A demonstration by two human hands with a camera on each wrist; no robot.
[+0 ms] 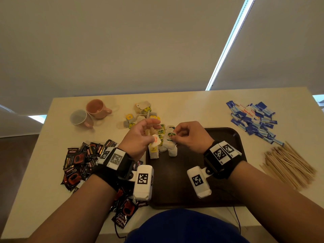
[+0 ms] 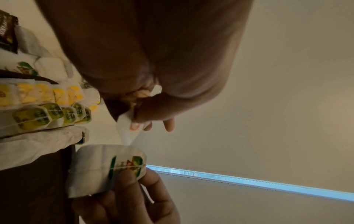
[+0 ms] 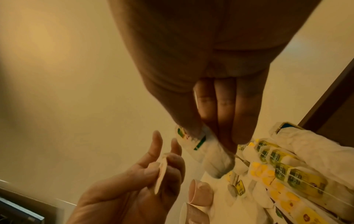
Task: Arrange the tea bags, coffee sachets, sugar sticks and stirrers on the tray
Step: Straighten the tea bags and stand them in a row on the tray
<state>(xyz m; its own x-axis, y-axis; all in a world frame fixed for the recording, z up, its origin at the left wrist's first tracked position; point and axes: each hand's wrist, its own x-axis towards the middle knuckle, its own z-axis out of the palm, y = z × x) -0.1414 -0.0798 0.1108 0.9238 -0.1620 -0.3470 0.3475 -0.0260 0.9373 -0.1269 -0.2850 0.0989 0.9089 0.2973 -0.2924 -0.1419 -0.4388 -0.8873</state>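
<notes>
Above the far left corner of the dark brown tray (image 1: 226, 135), my left hand (image 1: 145, 135) pinches a white tea bag with an orange tag (image 1: 156, 139) (image 2: 130, 128) between thumb and fingers. My right hand (image 1: 182, 135) pinches a white tea bag with a green tag (image 1: 171, 136) (image 2: 107, 166) (image 3: 208, 153) by its top. Rows of yellow-tagged and green-tagged tea bags (image 1: 160, 146) (image 3: 283, 177) lie on the tray under both hands. More tea bags (image 1: 140, 114) lie loose on the table behind. Black coffee sachets (image 1: 78, 162) lie at the left, blue sugar sticks (image 1: 252, 120) at the far right, wooden stirrers (image 1: 287, 163) at the right.
Two cups, one grey-white (image 1: 78, 118) and one pink (image 1: 96, 107), stand at the far left of the cream table (image 1: 192, 107). A black cable (image 1: 236, 218) runs off the near edge. The tray's near and right parts are bare.
</notes>
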